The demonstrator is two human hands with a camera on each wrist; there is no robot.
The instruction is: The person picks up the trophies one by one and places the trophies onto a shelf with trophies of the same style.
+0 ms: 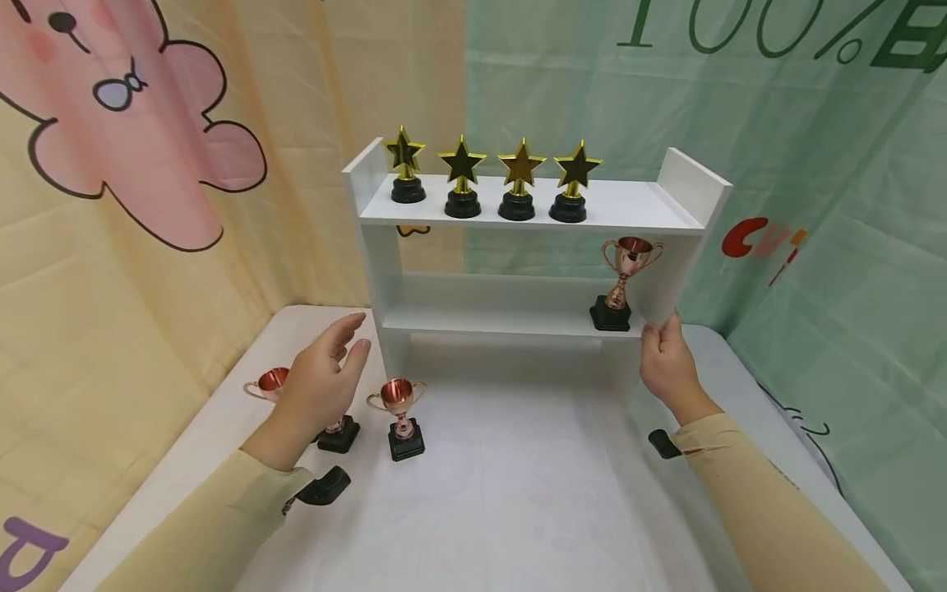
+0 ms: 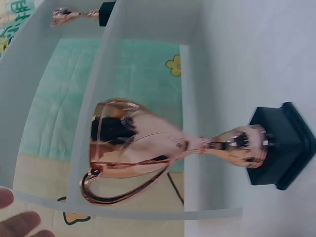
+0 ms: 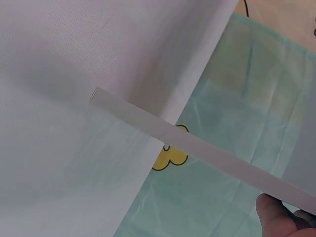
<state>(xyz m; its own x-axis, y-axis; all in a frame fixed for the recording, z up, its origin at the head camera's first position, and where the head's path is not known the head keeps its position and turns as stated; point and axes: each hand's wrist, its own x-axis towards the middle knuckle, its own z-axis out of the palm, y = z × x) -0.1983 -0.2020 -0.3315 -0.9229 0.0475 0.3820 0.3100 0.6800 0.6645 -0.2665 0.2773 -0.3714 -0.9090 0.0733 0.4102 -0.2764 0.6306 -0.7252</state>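
Observation:
A white shelf unit point(image 1: 510, 335) stands on the table. My right hand point(image 1: 669, 370) grips the edge of its right side panel, thumb in front; in the right wrist view the thumb point(image 3: 276, 217) lies against the panel point(image 3: 217, 160). With fingers extended, my left hand point(image 1: 321, 378) is held near the left side panel, apparently apart from it. A rose-gold trophy cup point(image 1: 399, 397) on a black base stands upright right of that hand. Behind the hand, another rose-gold cup point(image 1: 272, 381) and a black base point(image 1: 339, 436) show; whether they belong together is hidden.
Several gold star trophies point(image 1: 462, 168) with black bases line the top shelf. One two-handled rose-gold trophy point(image 1: 630, 261) stands at the right end of the middle shelf. Printed curtains point(image 1: 296, 164) hang behind and beside the white table point(image 1: 503, 493).

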